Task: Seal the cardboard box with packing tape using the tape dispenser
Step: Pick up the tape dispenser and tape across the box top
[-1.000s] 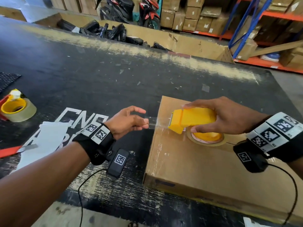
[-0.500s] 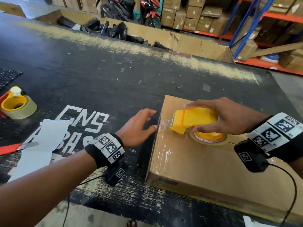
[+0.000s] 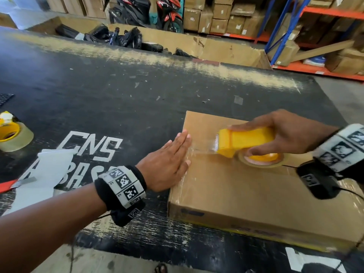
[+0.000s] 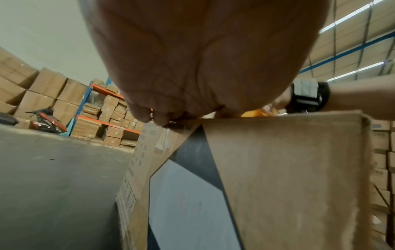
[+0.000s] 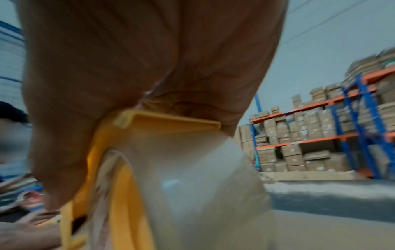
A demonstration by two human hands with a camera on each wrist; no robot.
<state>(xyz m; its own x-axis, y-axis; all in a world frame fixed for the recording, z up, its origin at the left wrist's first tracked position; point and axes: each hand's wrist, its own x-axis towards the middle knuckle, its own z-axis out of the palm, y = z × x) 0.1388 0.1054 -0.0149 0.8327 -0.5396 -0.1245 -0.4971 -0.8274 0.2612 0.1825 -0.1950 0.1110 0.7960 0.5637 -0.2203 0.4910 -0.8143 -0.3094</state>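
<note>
**Tape end pinned at the box edge, dispenser ready to be drawn**

The step in hand is judged to be the anchoring of the tape before the pull across the lid. It would be done well if the flat brown cardboard box [image 3: 246, 186] were kept from sliding by firm downward pressure at its left edge, the dispenser were held low against the lid, and the strip were drawn straight along the seam under steady tension, so that no wrinkle or air pocket is trapped. The overhang on the side wall should be rubbed down afterwards; a slack strip would be likely to lift.

The left hand [image 3: 167, 164] is laid flat with straight fingers across the box's left top edge, where the clear packing tape [image 3: 201, 149] starts; nothing is gripped by it. The right hand [image 3: 283, 133] is curled around the yellow plastic tape dispenser [image 3: 244, 142], whose toothed blade faces the left hand. The dispenser's roll is seen resting on the box top, just right of the left fingertips, with a short stretch of tape spanning the gap. The box itself lies on the black worktable [image 3: 118, 85], under both hands, toward the right side of the surface.
</note>
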